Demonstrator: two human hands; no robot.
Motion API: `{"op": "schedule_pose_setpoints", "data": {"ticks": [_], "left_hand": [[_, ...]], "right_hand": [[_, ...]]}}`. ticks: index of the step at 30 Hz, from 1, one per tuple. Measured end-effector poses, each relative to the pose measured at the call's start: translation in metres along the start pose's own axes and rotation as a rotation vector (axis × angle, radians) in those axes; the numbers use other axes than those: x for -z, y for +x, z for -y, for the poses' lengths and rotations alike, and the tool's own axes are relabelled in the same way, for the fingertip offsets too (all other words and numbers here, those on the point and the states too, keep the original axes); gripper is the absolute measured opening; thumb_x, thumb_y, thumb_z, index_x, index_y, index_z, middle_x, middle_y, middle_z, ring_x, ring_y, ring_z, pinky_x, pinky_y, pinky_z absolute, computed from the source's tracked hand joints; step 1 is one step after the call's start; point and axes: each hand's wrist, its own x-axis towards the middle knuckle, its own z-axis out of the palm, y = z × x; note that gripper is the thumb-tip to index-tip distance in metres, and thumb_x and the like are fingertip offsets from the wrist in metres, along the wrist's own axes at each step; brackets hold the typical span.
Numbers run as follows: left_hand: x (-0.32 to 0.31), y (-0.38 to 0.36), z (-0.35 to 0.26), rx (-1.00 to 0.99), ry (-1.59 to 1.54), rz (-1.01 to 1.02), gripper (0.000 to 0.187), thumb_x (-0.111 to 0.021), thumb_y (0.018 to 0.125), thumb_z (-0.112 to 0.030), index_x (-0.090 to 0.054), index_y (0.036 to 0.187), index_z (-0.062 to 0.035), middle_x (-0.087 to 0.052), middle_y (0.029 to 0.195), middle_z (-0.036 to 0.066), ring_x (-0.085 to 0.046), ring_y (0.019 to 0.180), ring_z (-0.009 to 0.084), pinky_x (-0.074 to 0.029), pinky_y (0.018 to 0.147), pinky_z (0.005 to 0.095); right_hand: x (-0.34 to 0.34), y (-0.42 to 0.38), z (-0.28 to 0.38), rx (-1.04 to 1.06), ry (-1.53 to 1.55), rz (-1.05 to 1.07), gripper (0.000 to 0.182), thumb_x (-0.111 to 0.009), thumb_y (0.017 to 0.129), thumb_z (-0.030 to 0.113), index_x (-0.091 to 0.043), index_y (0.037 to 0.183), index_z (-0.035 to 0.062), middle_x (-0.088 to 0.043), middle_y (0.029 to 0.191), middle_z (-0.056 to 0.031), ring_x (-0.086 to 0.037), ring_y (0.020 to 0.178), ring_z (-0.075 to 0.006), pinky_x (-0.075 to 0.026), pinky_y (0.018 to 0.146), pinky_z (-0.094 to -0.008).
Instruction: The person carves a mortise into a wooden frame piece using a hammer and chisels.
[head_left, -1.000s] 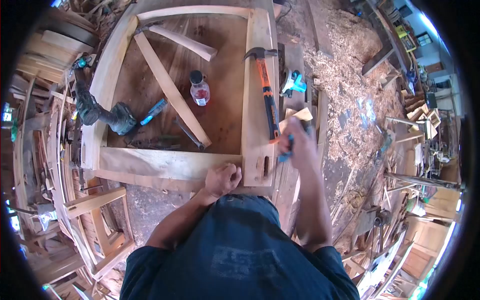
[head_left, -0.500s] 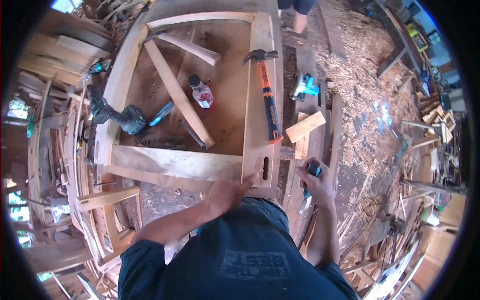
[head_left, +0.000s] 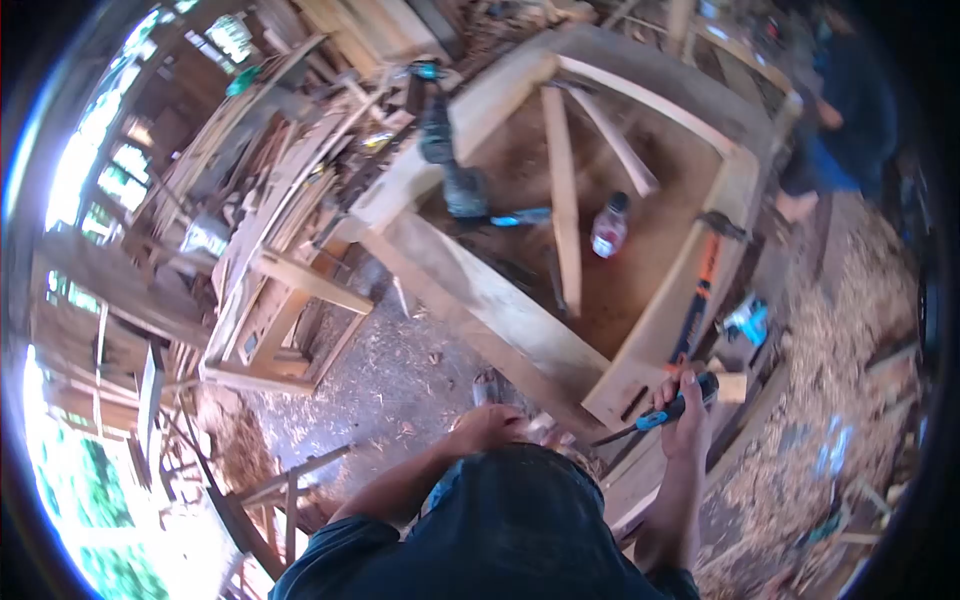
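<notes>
Head view: the right hand (head_left: 688, 432) has its grip closed around a blue-and-black-handled slim-bladed tool (head_left: 660, 413), near the pale wooden frame (head_left: 510, 312); the left hand (head_left: 488, 426) blurs, grip unreadable. Frame's corners meet, slot (head_left: 634, 404) is cut, strips (head_left: 563, 205) lie loose.

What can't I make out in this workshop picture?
All in the head view:
- Left hand: blur hides whether it holds anything.
- Blue-and-black-handled tool: the right hand's fingers cover part of its handle.
- Bottle: its label is too small and blurred to read.
- Person at far right: blur and shadow hide what their hands are doing.
</notes>
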Motion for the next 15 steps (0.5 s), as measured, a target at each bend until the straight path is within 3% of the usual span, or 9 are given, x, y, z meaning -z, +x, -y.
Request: {"op": "schedule_pose_setpoints", "data": {"ticks": [1,3,5,7,9,10,13,14,15], "left_hand": [[-0.014,0.002,0.045,0.075,-0.002,-0.052,0.029,-0.064,0.093,-0.036,-0.069,0.097,-0.0078,-0.067,0.092,0.021,-0.068,0.087,0.0393,-0.051,0.071,0.0503],[-0.035,-0.005,0.159,0.133,-0.001,-0.207,0.032,-0.06,0.09,-0.036,-0.067,0.09,-0.0051,-0.068,0.084,0.02,-0.066,0.08,0.0416,-0.052,0.073,0.0519],[-0.034,-0.041,0.247,0.121,0.201,-0.239,0.042,-0.06,0.09,-0.046,-0.073,0.09,-0.0058,-0.072,0.091,0.02,-0.069,0.088,0.0421,-0.054,0.079,0.0517],[-0.032,-0.08,0.291,0.723,-0.042,-0.29,0.055,-0.055,0.093,-0.058,-0.077,0.098,-0.0077,-0.074,0.103,0.02,-0.069,0.102,0.0422,-0.054,0.09,0.051],[-0.045,-0.102,0.357,0.796,-0.023,-0.193,0.066,-0.051,0.093,-0.067,-0.077,0.106,-0.0086,-0.072,0.11,0.023,-0.066,0.111,0.0432,-0.052,0.096,0.0509],[-0.035,-0.105,0.362,0.809,-0.083,-0.211,0.066,-0.05,0.093,-0.068,-0.077,0.106,-0.0082,-0.071,0.11,0.024,-0.066,0.111,0.0433,-0.051,0.097,0.0506],[-0.014,-0.128,0.366,0.814,-0.219,-0.223,0.068,-0.051,0.092,-0.068,-0.077,0.106,-0.0074,-0.071,0.11,0.025,-0.065,0.113,0.0436,-0.05,0.099,0.0495],[-0.005,-0.129,0.37,0.793,-0.235,-0.218,0.068,-0.051,0.092,-0.068,-0.077,0.107,-0.0073,-0.071,0.111,0.025,-0.065,0.113,0.0436,-0.05,0.099,0.049],[0.006,-0.128,0.375,0.772,-0.251,-0.216,0.068,-0.051,0.092,-0.068,-0.077,0.107,-0.0071,-0.07,0.112,0.025,-0.065,0.114,0.0435,-0.05,0.1,0.0484]], "right_hand": [[-0.004,0.004,-0.012,0.004,0.058,-0.004,0.018,-0.066,0.099,0.019,-0.053,0.101,0.0081,-0.053,0.088,-0.0038,-0.055,0.076,-0.0154,-0.047,0.063,-0.0338],[-0.01,0.016,-0.035,-0.055,0.04,-0.033,0.027,-0.059,0.103,0.036,-0.054,0.104,0.0093,-0.055,0.094,-0.0054,-0.056,0.085,-0.0189,-0.049,0.073,-0.0364],[-0.043,0.017,-0.048,-0.084,-0.043,-0.124,0.037,-0.053,0.105,0.047,-0.054,0.106,0.0094,-0.056,0.095,-0.0062,-0.057,0.088,-0.0204,-0.049,0.076,-0.0372],[-0.071,0.024,-0.056,-0.151,-0.11,-0.14,0.045,-0.052,0.102,0.056,-0.056,0.107,0.012,-0.061,0.095,-0.0057,-0.059,0.089,-0.0205,-0.05,0.079,-0.0365],[-0.095,0.025,-0.07,-0.215,-0.178,-0.173,0.053,-0.05,0.099,0.066,-0.058,0.108,0.0145,-0.065,0.096,-0.0052,-0.061,0.09,-0.0206,-0.051,0.082,-0.0358],[-0.089,0.037,-0.085,-0.162,-0.088,-0.112,0.054,-0.053,0.098,0.065,-0.055,0.117,0.0146,-0.063,0.106,-0.0069,-0.062,0.094,-0.0222,-0.054,0.082,-0.037],[-0.118,0.071,-0.123,-0.004,0.087,-0.305,0.062,-0.057,0.096,0.063,-0.047,0.133,0.015,-0.058,0.121,-0.0115,-0.062,0.099,-0.0242,-0.057,0.079,-0.038],[-0.128,0.08,-0.133,0.063,0.119,-0.327,0.059,-0.058,0.098,0.059,-0.054,0.127,0.0077,-0.056,0.117,-0.0109,-0.06,0.104,-0.026,-0.054,0.1,-0.0415],[-0.14,0.089,-0.141,0.076,0.152,-0.334,0.061,-0.057,0.098,0.059,-0.054,0.128,0.006,-0.056,0.118,-0.0116,-0.061,0.105,-0.0264,-0.054,0.101,-0.0403]]}}
